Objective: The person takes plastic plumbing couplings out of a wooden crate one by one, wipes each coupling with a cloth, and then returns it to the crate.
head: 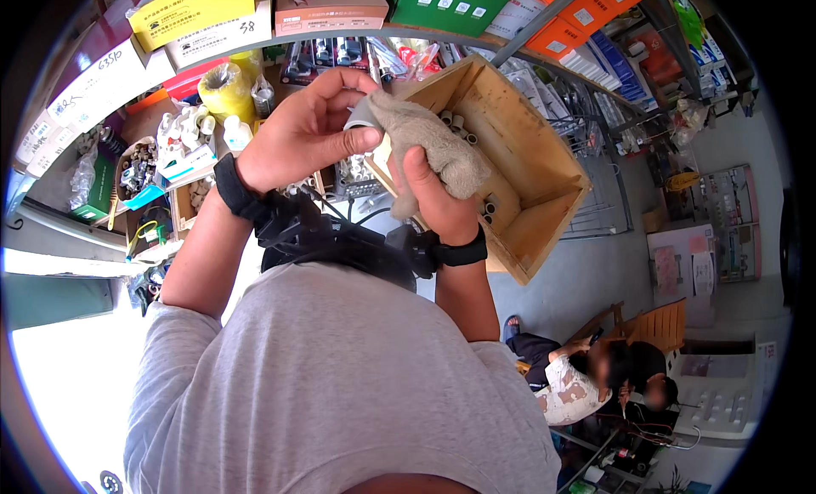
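My left hand (312,127) grips a grey plastic pipe fitting (361,116) between thumb and fingers, over the shelf's front edge. My right hand (440,194) holds a beige cloth (424,140) bunched up, and the cloth's upper end meets the fitting. Part of the fitting is hidden under the cloth and my fingers. Just beyond my right hand, a tilted wooden box (542,169) shows its inside. Several small pipe fittings (470,137) lie in it, some against the far wall and some nearer my right wrist.
Cardboard boxes (328,9) line the upper shelf ahead. Yellow tape rolls (224,89) and a carton of white fittings (185,137) stand at the left. A wire rack (593,207) is at the right. Two people (593,373) sit at the lower right near a wooden chair (656,325).
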`<state>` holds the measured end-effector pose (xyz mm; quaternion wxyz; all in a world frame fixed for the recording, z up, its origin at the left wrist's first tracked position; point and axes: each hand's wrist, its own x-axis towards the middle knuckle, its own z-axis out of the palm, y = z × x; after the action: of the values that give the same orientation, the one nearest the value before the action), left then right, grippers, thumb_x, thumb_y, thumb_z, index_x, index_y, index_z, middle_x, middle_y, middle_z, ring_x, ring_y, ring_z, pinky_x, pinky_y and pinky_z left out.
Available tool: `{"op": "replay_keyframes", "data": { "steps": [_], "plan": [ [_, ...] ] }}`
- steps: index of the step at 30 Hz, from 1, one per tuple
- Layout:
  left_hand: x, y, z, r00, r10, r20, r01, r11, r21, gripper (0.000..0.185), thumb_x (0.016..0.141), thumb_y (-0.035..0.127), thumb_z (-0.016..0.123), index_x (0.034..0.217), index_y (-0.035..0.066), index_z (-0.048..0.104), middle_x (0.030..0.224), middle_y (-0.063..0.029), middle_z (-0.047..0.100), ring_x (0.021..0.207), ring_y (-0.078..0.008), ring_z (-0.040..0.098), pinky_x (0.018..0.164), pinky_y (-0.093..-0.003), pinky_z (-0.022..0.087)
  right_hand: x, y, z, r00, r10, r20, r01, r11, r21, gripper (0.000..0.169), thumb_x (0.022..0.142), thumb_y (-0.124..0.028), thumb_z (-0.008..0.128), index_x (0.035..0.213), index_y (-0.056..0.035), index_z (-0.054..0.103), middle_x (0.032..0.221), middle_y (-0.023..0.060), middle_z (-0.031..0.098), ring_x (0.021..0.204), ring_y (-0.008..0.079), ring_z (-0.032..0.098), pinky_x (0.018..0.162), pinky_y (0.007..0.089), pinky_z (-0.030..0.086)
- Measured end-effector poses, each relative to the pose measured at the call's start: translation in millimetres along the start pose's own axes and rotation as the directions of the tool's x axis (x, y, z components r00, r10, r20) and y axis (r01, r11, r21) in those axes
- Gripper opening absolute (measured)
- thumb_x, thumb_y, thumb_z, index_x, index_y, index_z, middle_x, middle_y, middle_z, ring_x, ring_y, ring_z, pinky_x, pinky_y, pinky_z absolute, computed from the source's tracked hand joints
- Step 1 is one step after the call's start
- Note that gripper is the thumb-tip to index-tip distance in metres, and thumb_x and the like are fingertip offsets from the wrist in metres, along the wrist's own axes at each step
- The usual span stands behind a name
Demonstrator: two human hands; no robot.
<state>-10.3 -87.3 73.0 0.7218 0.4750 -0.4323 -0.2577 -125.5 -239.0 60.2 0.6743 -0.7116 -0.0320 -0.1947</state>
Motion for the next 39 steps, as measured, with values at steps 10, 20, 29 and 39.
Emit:
{"op": "replay_keyframes", "data": {
  "steps": [10,20,29,39],
  "plan": [
    [-1.9,2.2,-2.8,1.000,-0.030,-0.001,0.029,0.977,0.211,0.047,0.076,0.003,0.067,0.118,0.004,0.045,0.099,-0.0018,0.056,0.089,-0.0076,0.054,0.079,-0.0221,0.045,3.0,-3.6,0.8,1.000,-0.021,-0.007,0.022,0.999,0.036,0.034,0.087,-0.037,0.055,0.092,-0.0029,0.055,0.067,0.0001,0.052,0.057,0.0072,0.046,0.050,0.0218,0.036],
    [-2.5,4.0,-8.7,0.986,0.161,0.048,-0.168,0.914,0.369,0.052,0.076,-0.003,0.063,0.124,0.008,0.044,0.110,-0.0042,0.050,0.100,-0.0123,0.051,0.086,-0.0259,0.044,5.0,-4.2,-5.1,0.999,-0.012,0.042,0.007,0.992,0.123,0.040,0.089,-0.042,0.047,0.092,-0.0026,0.055,0.061,0.0015,0.049,0.054,0.0084,0.043,0.051,0.0229,0.035],
    [-3.8,8.1,-5.8,0.997,0.049,-0.059,-0.046,0.997,0.055,0.044,0.080,-0.007,0.053,0.123,0.004,0.046,0.112,-0.0035,0.049,0.103,-0.0112,0.050,0.088,-0.0247,0.043,9.8,9.9,-5.1,0.998,-0.034,-0.059,0.036,0.998,0.045,0.037,0.091,-0.039,0.044,0.081,-0.0050,0.052,0.058,0.0010,0.046,0.052,0.0086,0.041,0.049,0.0227,0.033],
    [-3.4,8.7,0.4,0.997,0.077,0.011,-0.077,0.949,0.305,0.037,0.082,-0.005,0.053,0.118,0.004,0.050,0.108,-0.0057,0.056,0.095,-0.0117,0.055,0.080,-0.0249,0.046,8.8,2.2,8.8,0.996,0.070,-0.048,-0.065,0.992,0.111,0.031,0.091,-0.035,0.046,0.080,-0.0060,0.050,0.059,-0.0003,0.047,0.052,0.0068,0.042,0.048,0.0207,0.033]
  ]
}}
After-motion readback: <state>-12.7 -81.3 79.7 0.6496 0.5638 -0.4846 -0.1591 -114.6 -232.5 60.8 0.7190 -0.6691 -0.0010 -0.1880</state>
